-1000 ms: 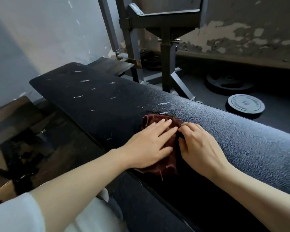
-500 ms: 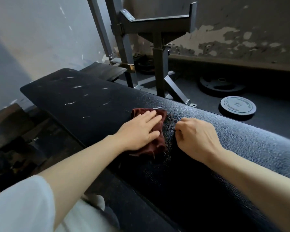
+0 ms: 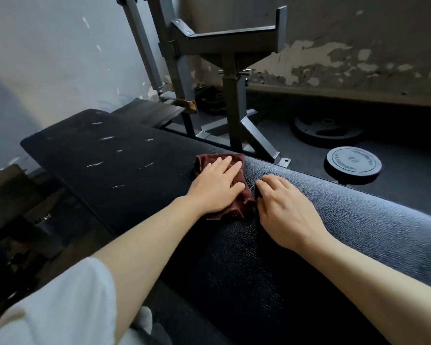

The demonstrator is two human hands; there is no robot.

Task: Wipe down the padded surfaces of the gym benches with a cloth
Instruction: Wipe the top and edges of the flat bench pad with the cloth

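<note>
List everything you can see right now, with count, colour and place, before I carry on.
Padded textured vinyl bench: one, black, running from lower right toward the far left, white scuffs at its far end.
Dark red cloth: one, flat on the bench pad, mid-frame.
Grey steel rack stand: one, behind the bench, by the wall.
Round weight plate marked 10: one, black, flat on the floor, right of the stand.
Larger weight plate: one, black, on the floor behind it.
White sleeve: one, lower left.
Left hand: pressing flat on the cloth.
Right hand: resting on the pad beside the cloth, fingers bent.
</note>
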